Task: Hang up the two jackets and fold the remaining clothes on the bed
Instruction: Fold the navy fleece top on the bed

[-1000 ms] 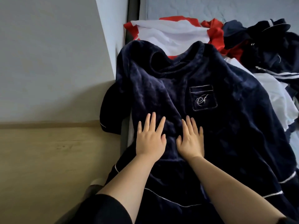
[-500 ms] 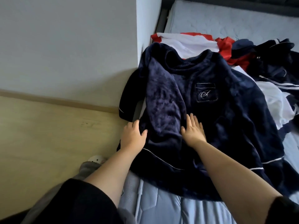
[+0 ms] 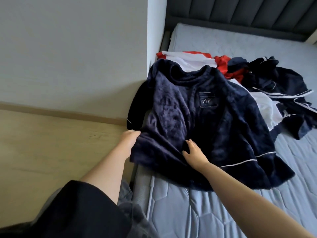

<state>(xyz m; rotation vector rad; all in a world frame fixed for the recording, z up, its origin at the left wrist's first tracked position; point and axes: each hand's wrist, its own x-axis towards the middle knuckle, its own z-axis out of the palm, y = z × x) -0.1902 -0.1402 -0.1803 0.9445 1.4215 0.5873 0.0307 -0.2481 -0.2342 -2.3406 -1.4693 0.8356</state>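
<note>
Left hand [image 3: 127, 140]: grips folded edge of navy top [image 3: 205, 121] | Right hand [image 3: 193, 152]: fingers spread, flat on top, holding nothing | Top: spread on bed [image 3: 197, 212], beside clothes pile [image 3: 257, 79]

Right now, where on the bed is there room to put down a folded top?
Bare grey quilted mattress lies below the navy velvet top's hem, and more between the dark padded headboard and the red-and-white clothes. The right side is crowded with the navy white-striped clothes pile.

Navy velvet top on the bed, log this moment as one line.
navy velvet top: spread on mattress | left hand: grips hem edge | right hand: flat on fabric | step: folding
</note>
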